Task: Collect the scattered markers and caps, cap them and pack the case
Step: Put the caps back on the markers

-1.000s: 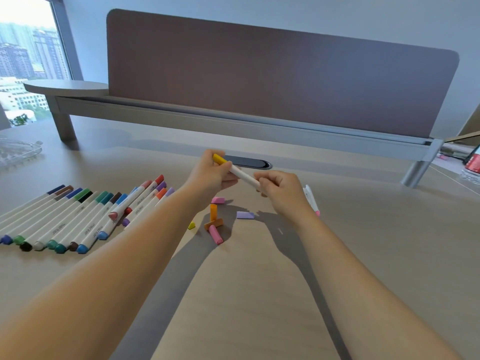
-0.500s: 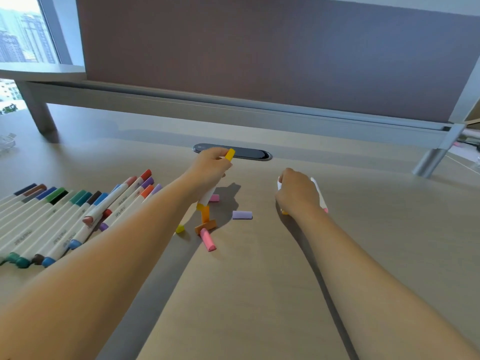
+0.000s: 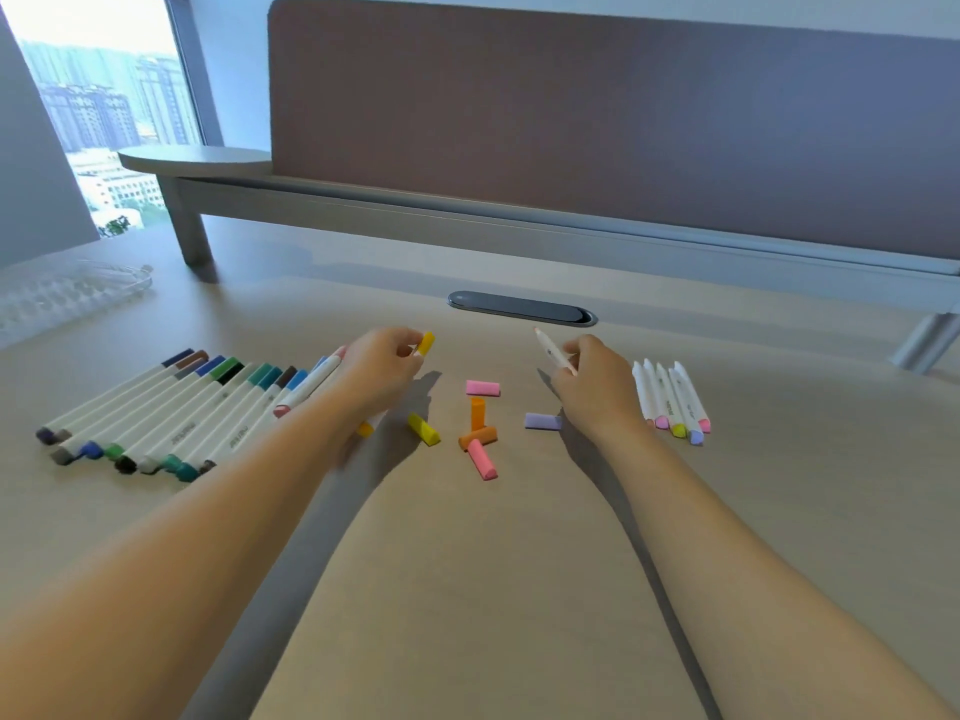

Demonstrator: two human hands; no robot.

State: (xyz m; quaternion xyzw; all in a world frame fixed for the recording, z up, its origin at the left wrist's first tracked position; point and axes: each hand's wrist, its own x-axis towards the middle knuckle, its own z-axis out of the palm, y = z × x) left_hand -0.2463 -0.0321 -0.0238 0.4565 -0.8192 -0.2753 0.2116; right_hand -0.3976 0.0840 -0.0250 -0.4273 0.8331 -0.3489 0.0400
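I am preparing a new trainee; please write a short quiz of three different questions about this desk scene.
1. True or false: the left hand holds a yellow-capped marker.
2. Which loose cap lies nearest the right hand? A) lilac cap B) yellow cap C) upper pink cap
3. Fill in: the marker in the right hand is ____ (capped/uncapped) at its upper tip.

Key: 1 true; 2 A; 3 uncapped.
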